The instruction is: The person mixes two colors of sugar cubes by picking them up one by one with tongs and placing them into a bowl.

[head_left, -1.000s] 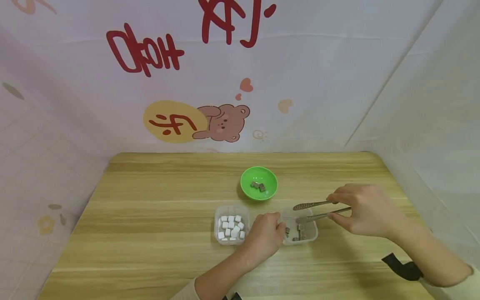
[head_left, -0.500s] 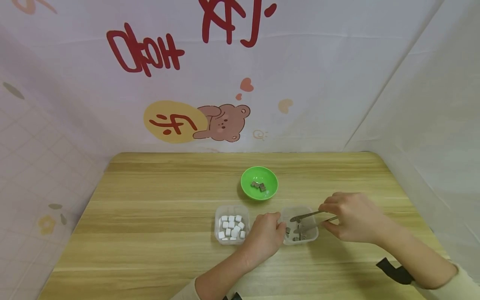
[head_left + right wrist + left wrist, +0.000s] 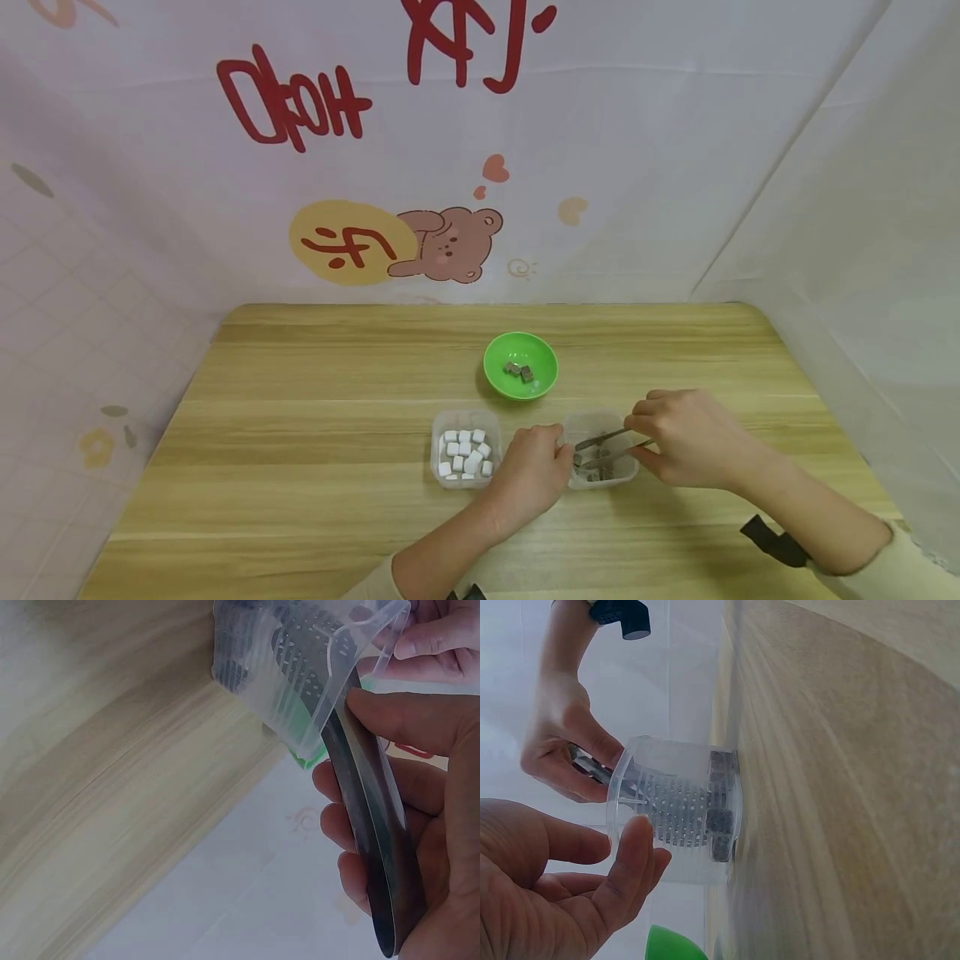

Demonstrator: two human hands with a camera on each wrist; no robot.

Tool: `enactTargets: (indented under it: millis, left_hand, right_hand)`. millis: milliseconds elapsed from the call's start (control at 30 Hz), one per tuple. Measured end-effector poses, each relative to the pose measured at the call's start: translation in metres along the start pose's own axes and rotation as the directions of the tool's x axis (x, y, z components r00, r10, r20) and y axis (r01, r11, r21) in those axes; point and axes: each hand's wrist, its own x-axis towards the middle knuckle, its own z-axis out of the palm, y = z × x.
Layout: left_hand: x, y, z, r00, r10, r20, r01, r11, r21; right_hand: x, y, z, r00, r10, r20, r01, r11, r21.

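My right hand (image 3: 686, 437) grips a pair of metal tongs (image 3: 367, 795), whose perforated tips reach down inside a clear plastic box (image 3: 626, 475). Small brown cubes (image 3: 720, 825) lie on the floor of that box, around the tips; whether the tips touch a cube cannot be made out. At the box's left side, my left hand (image 3: 534, 467) pinches the rim between thumb and fingers. Beyond the box stands a green bowl (image 3: 551, 371) holding several brown cubes (image 3: 527, 374) and a small pale spot that is too small to identify.
Left of my left hand, a second clear box (image 3: 436, 450) holds several white cubes (image 3: 465, 448). All of this stands on a wood-grain table (image 3: 322, 400). White printed cloth (image 3: 630, 150) hangs behind the table and along both sides.
My right hand has moved left and slightly down, taking the tongs deeper into the box. The tong tips have come closer together. My left hand keeps its hold on the rim.
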Motion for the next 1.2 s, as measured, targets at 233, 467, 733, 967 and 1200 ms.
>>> enactTargets:
  millis: [233, 467, 733, 967, 1200]
  left_hand:
    - [0.001, 0.000, 0.001, 1.000, 0.002, 0.000, -0.002, 1.000, 0.008]
    - [0.001, 0.000, 0.000, 1.000, 0.003, 0.004, -0.003, 1.000, 0.001]
    - [0.000, 0.001, -0.001, 1.000, 0.012, 0.005, -0.012, 1.000, 0.004]
    - [0.000, 0.002, -0.001, 1.000, 0.001, 0.007, -0.001, 1.000, -0.001]
    - [-0.001, 0.002, -0.002, 1.000, -0.006, 0.014, 0.006, 1.000, -0.013]
  right_hand:
    - [0.001, -0.001, 0.001, 1.000, -0.021, 0.011, 0.021, 1.000, 0.000]
    - [-0.002, 0.001, 0.001, 0.999, -0.014, -0.033, 0.014, 1.000, 0.008]
    - [-0.010, 0.006, -0.009, 0.993, 0.010, -0.116, -0.005, 0.999, 0.041]
    - [-0.012, 0.014, -0.021, 0.977, 0.046, -0.209, -0.031, 0.997, 0.076]
    - [-0.004, 0.022, -0.028, 0.950, 0.051, -0.309, -0.034, 0.998, 0.058]
